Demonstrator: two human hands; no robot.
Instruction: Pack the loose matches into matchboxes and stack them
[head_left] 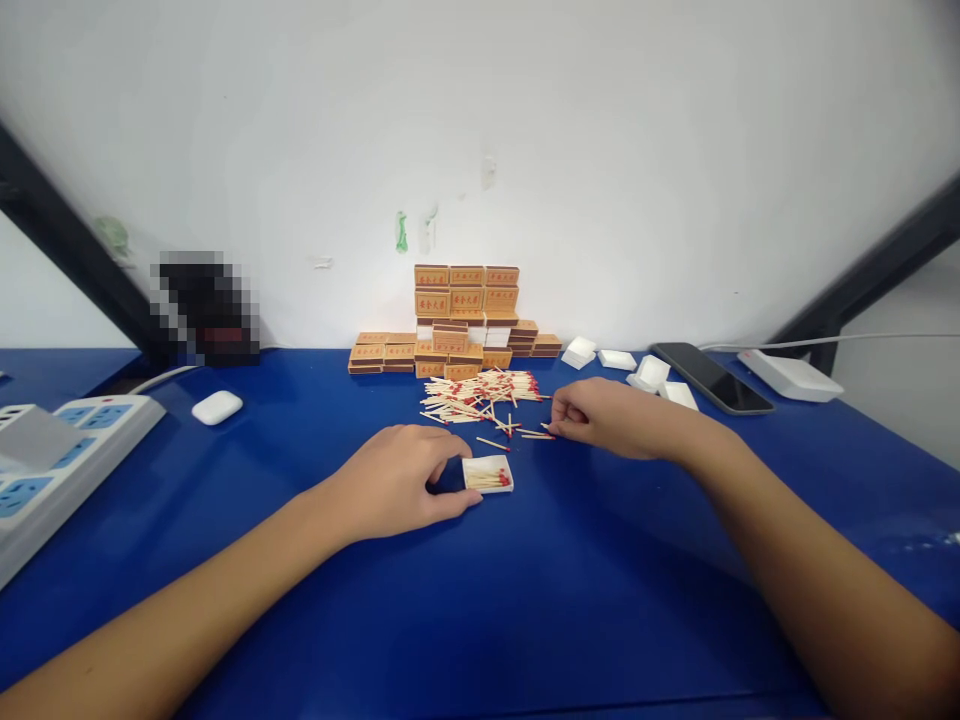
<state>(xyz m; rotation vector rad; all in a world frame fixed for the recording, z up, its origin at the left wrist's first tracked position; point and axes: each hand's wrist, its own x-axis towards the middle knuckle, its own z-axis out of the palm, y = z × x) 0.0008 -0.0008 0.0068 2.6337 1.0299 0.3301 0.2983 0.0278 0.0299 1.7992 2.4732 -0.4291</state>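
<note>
My left hand rests on the blue table, thumb and fingers closed on the left end of a small white matchbox tray that holds a few red-tipped matches. A loose pile of matches lies just beyond it. My right hand reaches to the right edge of the pile, its fingertips pinched at a few stray matches. Behind the pile stands a stack of brown matchboxes against the wall.
Several empty white trays lie at the back right beside a black phone and a white box with a cable. A white earbud case and a power strip sit at the left.
</note>
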